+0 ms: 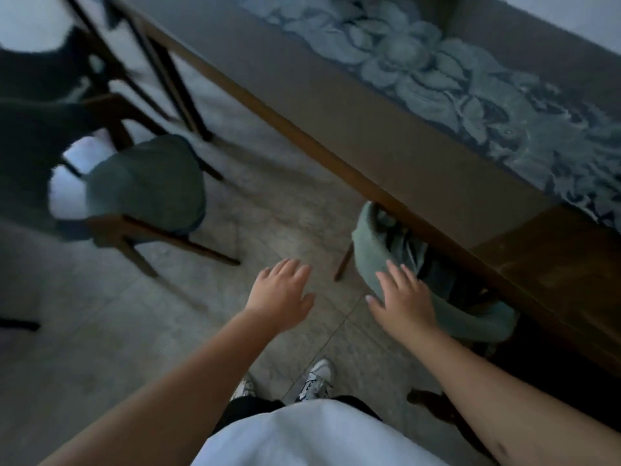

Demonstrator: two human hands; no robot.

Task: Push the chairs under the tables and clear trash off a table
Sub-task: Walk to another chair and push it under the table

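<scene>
A long wooden table [379, 142] runs diagonally across the right, with a blue floral runner [470, 95] along its top. A green padded chair [373, 243] is tucked under the table's near edge, only its curved backrest showing. My right hand [403, 297] lies flat on that backrest, fingers spread. My left hand [280, 292] hovers open over the floor just left of it, holding nothing. A second green chair [148, 186] stands out on the floor at the left, away from the table.
Another person in white trousers and a dark top [67, 183] stands against the left chair. Dark table legs [174, 92] rise behind it. The tiled floor [285, 210] lies between the two chairs. My shoes [316, 381] are below my hands.
</scene>
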